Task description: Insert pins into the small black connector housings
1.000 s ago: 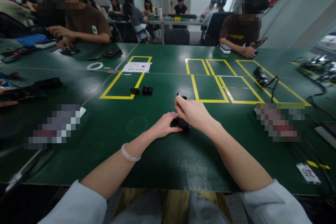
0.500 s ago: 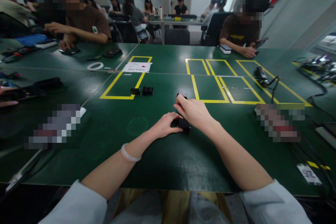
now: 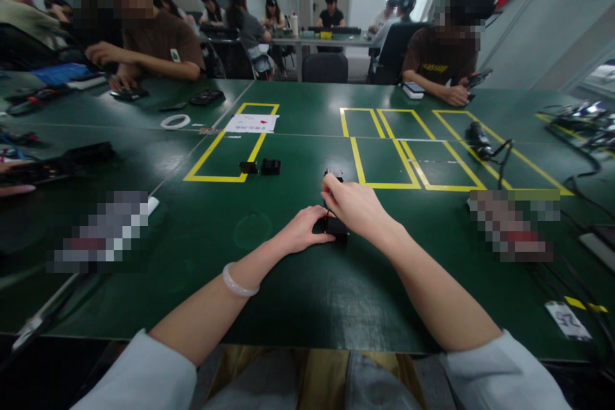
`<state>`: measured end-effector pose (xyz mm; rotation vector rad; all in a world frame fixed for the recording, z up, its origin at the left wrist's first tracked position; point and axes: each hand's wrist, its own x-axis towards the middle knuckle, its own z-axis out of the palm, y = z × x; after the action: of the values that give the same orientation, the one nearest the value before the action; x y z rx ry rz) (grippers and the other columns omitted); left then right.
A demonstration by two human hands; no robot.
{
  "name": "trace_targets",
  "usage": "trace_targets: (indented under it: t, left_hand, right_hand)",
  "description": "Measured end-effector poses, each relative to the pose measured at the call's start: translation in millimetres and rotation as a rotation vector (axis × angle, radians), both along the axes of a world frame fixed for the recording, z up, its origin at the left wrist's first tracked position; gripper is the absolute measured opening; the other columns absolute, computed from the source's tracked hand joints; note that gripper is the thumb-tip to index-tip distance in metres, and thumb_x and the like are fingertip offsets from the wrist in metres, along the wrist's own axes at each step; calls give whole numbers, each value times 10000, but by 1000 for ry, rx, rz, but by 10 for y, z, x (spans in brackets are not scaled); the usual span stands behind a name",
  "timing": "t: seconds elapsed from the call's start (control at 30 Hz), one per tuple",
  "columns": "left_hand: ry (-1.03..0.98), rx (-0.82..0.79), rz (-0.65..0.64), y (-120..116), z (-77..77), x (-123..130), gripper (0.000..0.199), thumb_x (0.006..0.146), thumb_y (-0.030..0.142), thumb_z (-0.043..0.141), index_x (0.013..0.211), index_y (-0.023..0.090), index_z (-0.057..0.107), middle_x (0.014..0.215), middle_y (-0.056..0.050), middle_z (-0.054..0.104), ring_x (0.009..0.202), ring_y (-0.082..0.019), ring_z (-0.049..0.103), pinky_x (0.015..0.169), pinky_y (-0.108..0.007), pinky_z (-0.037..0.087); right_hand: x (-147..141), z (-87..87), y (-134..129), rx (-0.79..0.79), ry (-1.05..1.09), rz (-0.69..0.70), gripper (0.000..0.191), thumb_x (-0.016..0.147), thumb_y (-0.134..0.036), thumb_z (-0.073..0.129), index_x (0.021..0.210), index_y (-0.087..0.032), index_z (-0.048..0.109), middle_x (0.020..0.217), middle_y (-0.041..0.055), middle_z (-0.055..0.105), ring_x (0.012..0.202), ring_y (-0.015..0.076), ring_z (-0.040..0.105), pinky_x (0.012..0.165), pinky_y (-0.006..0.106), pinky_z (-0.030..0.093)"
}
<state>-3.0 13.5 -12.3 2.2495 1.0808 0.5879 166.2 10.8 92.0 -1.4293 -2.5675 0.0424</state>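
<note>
On the green table (image 3: 288,282) in front of me, my left hand (image 3: 307,229) grips a small black box-shaped part (image 3: 337,227) between thumb and fingers. My right hand (image 3: 353,202) is pinched closed just above that part, its fingertips bent down. A thin dark line shows below those fingertips; whether it is a wire or a slim tool I cannot make out. Just behind the right knuckles, another small black piece (image 3: 333,173) shows, partly covered. Farther left lie two more black parts, a flat one (image 3: 248,167) and a blocky one (image 3: 271,167).
Yellow tape outlines (image 3: 387,186) mark the table. A paper sheet (image 3: 252,123) and a white ring-shaped roll (image 3: 175,122) lie at the far left, a black device with a cable (image 3: 478,139) at right. Blurred-out slabs flank my arms. Other people sit across the table.
The view has shifted very slightly. Both hands keep nearly the same pose around the black part, with the right fingertips barely moved.
</note>
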Motion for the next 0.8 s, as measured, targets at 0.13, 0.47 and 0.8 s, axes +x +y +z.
trace_targets:
  t: [0.13,0.47,0.8]
  left_hand:
    - [14,-10,19,-7,-1,0,439,812,421,737,1155,175,618,1219,-109,650,1125,-316,596,979,-439,442]
    - [-6,8,-2,4,-29,-5,448,817,423,734,1180,187,619,1230,-104,650,1147,-318,590,996,-440,430]
    - [8,3,11,-3,-15,-5,438,816,426,736,1159,179,623,1229,-108,649,1135,-317,594,987,-443,437]
  right_hand:
    - [-2,-20,3,14,8,2,203,995,-292,374,1098,-201,524,865,29,725,730,180,672,518,274,218]
    - [-18,-7,3,-9,-22,-10,217,1011,-305,344,1110,-205,509,881,33,727,746,182,675,534,277,229]
    - [-24,-31,5,-11,-1,-1,202,1009,-302,352,1105,-206,501,899,34,728,765,176,674,540,271,233]
